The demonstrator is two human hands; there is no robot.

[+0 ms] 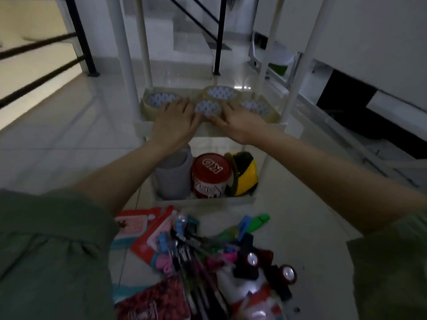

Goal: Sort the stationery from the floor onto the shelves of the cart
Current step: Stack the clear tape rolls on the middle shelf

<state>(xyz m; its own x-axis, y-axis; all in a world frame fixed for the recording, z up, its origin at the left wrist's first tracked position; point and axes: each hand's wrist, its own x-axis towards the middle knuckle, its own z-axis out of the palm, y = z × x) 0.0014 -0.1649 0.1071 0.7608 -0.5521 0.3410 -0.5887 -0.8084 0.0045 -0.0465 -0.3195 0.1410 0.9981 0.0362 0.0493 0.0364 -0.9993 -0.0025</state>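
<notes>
Left hand and right hand: fingers straight, spread, flanking middle tape roll. Roll likely light, rigid, slick-sided; best gripped across outer rim.

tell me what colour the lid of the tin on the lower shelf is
Red with white lettering, head view.

Black stair railing seen at left, glossy pale floor tiles, green bin at rear right, white wall
</notes>
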